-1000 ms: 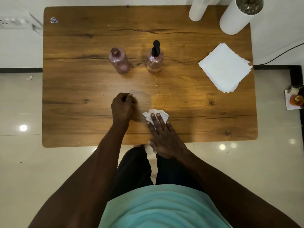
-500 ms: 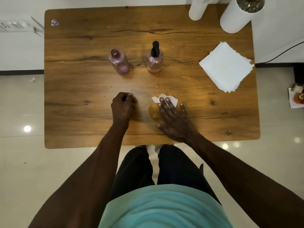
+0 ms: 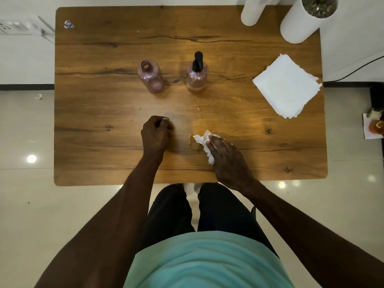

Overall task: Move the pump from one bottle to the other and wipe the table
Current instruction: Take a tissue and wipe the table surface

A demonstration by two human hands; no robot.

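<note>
Two pink see-through bottles stand mid-table. The left bottle (image 3: 151, 79) has an open neck. The right bottle (image 3: 196, 76) carries the black pump (image 3: 197, 60). My right hand (image 3: 227, 161) presses a crumpled white tissue (image 3: 204, 143) flat on the wooden table (image 3: 104, 113) near the front edge, next to a small wet smear (image 3: 194, 142). My left hand (image 3: 155, 135) rests as a closed fist on the table, to the left of the tissue, holding nothing that I can see.
A stack of white napkins (image 3: 287, 86) lies at the right side of the table. Two white cylinders (image 3: 303, 19) stand at the far right corner. A small orange bottle (image 3: 377, 126) sits on the floor at right. A sticker (image 3: 68, 24) marks the far left corner.
My right hand slid the tissue away from me and to the right, then back toward the front edge with the tissue now at its left side. The left fist stayed put.
</note>
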